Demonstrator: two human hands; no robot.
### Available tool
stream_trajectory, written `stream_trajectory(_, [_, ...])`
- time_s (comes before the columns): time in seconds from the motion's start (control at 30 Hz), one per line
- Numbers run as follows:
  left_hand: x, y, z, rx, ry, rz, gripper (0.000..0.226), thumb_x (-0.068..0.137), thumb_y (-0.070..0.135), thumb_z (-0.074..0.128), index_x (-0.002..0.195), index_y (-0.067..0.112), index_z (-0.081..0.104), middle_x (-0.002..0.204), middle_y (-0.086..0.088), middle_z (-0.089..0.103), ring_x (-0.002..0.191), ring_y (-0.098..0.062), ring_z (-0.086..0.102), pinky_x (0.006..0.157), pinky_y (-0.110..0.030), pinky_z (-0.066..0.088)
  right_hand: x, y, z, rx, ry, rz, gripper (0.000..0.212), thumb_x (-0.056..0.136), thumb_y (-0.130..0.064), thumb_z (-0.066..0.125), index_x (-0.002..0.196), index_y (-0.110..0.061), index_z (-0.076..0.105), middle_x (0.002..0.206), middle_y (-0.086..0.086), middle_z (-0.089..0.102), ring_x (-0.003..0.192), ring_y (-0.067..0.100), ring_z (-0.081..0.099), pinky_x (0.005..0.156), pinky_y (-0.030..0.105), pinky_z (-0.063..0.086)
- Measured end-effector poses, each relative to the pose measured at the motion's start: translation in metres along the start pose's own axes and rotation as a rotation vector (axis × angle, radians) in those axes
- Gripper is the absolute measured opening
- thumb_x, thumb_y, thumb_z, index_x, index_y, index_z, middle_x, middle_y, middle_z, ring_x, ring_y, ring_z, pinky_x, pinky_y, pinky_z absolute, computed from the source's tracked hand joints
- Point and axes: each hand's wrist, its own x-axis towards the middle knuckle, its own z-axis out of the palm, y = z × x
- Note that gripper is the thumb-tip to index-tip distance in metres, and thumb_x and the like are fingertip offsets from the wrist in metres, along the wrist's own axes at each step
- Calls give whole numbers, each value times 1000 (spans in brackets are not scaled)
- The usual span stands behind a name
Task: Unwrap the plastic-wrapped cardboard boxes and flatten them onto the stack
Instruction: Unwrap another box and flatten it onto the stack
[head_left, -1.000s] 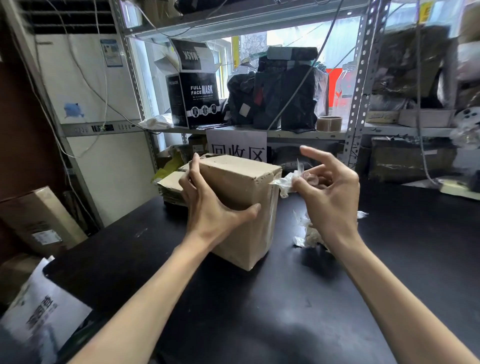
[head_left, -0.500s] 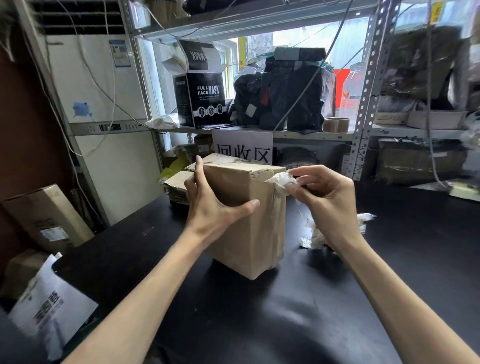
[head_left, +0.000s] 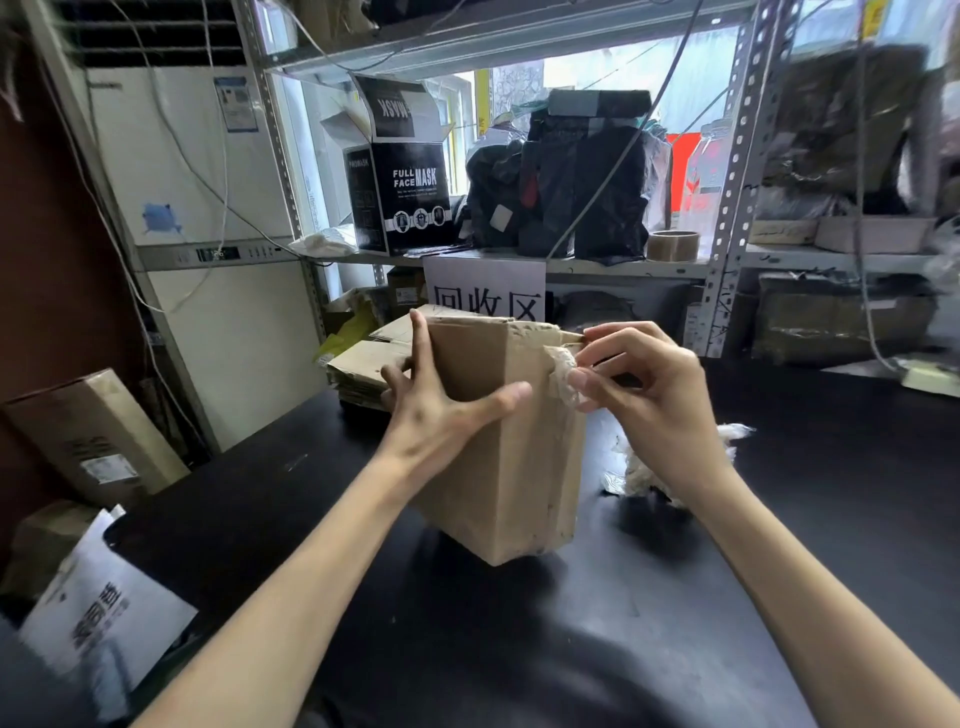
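A brown cardboard box stands tilted on the black table, one bottom corner down. My left hand holds its left face, fingers spread up the side and thumb across the front. My right hand pinches a bunched strip of clear plastic wrap at the box's upper right edge. A crumpled wad of removed plastic lies on the table behind my right wrist. The stack of flattened cardboard sits at the table's far edge, behind the box.
A metal shelf rack stands behind the table with a black mask box, dark bagged parcels and a tape roll. A white sign hangs from the shelf. A long carton leans at the left.
My right hand came back to the box's top right edge and took hold of the plastic there. The box has tipped a little, and my left hand still holds its side.
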Motion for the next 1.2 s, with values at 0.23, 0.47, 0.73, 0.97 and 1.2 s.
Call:
stream_trajectory(0.23, [-1,-1,7,103,61,75,151,40,73,82,158,30,-1,151,-6,24,143,-28,28,117,-44,33,-3,0,-1,-169,74,-52,16,81,-11,80,86,-10,65,86,2,66,72,14,67,62,36,55])
stream_trajectory(0.47, [-2,5,9,16,140,22,150,31,81,64,161,28,10,155,-6,27,142,-29,32,114,-51,37,-6,-3,0,-201,94,-143,16,73,-12,85,81,-13,72,79,-23,64,81,9,56,70,21,46])
stream_trajectory(0.73, [4,10,12,-30,146,-6,154,29,83,65,162,23,16,152,-9,38,139,-29,39,114,-47,40,-2,-12,-1,-177,-20,-146,36,70,-6,88,94,-16,64,70,-6,68,62,15,65,63,30,54])
stream_trajectory(0.97, [8,15,18,-61,123,-20,155,27,80,71,161,23,18,149,-11,41,136,-29,44,113,-47,42,7,-6,-16,-122,-163,-84,26,77,5,77,93,-16,77,73,-5,58,62,14,53,61,19,41])
stream_trajectory(1.2, [9,15,19,-82,112,-56,159,25,80,75,161,23,16,150,-10,41,137,-28,44,114,-45,42,6,-13,-19,3,-102,-75,30,75,13,73,83,-16,78,84,11,61,70,22,57,60,29,44])
